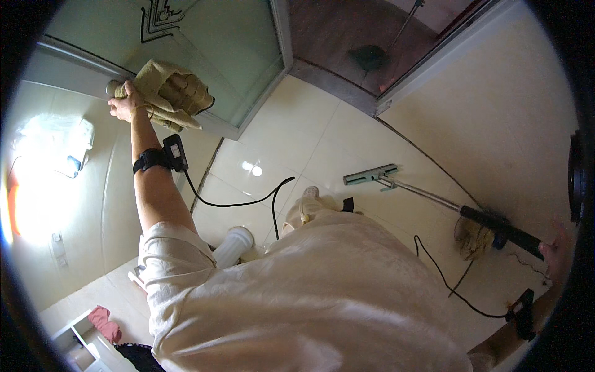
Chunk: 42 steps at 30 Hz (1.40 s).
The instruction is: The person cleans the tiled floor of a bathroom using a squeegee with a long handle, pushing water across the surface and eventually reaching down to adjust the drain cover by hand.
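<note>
At the upper left, my left hand (124, 103) grips an olive-brown towel (174, 93), which hangs in folds beside it. A round metal door knob (113, 88) sits right at my fingers, partly covered; I cannot tell whether they also press on it. The knob belongs to a door with a frosted glass panel (232, 60). Far to the right, in dim light, my right hand (553, 253) holds the black grip (499, 228) of a flat-headed floor mop. The mop's metal pole slants down to its grey-green head (370, 174) on the tiled floor (325, 144).
Beyond the doorway's raised threshold (330, 83), a dark green broom-like head (368, 56) stands on dark flooring. A brown string mop head (475, 239) lies against the right wall. A white drainpipe (234, 246) stands by my left leg. Black cables (237, 204) dangle from both forearm devices.
</note>
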{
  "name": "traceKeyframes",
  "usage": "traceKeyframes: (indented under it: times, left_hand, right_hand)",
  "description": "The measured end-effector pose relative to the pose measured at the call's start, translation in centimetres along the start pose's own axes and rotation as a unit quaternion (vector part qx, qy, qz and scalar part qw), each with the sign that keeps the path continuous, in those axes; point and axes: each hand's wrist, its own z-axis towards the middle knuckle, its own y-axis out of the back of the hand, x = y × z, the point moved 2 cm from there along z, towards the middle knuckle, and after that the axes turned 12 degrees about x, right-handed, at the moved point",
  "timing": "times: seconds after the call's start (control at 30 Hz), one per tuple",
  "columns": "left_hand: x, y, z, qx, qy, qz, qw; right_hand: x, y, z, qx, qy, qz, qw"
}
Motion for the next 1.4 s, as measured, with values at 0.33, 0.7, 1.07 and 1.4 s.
traceKeyframes:
  times: [0.33,0.7,1.07,1.4]
  left_hand:
    - [2.2,-13.6,-32.8,0.495,0.049,0.013,0.867]
    - [-12.7,-8.4,-77.8,0.753,0.579,-0.093,0.299]
    - [-12.2,-4.6,-75.2,0.679,0.598,-0.097,0.414]
    - [-0.8,-19.1,-68.5,0.487,0.607,-0.121,0.617]
  right_hand:
    - [0.1,6.2,-0.2,0.071,0.196,-0.127,0.970]
    - [9.7,4.5,-2.3,0.039,0.304,-0.225,0.925]
    - [-4.6,0.0,-4.5,-0.053,0.380,-0.092,0.919]
    - [1.9,-10.6,4.6,0.106,0.400,0.069,0.908]
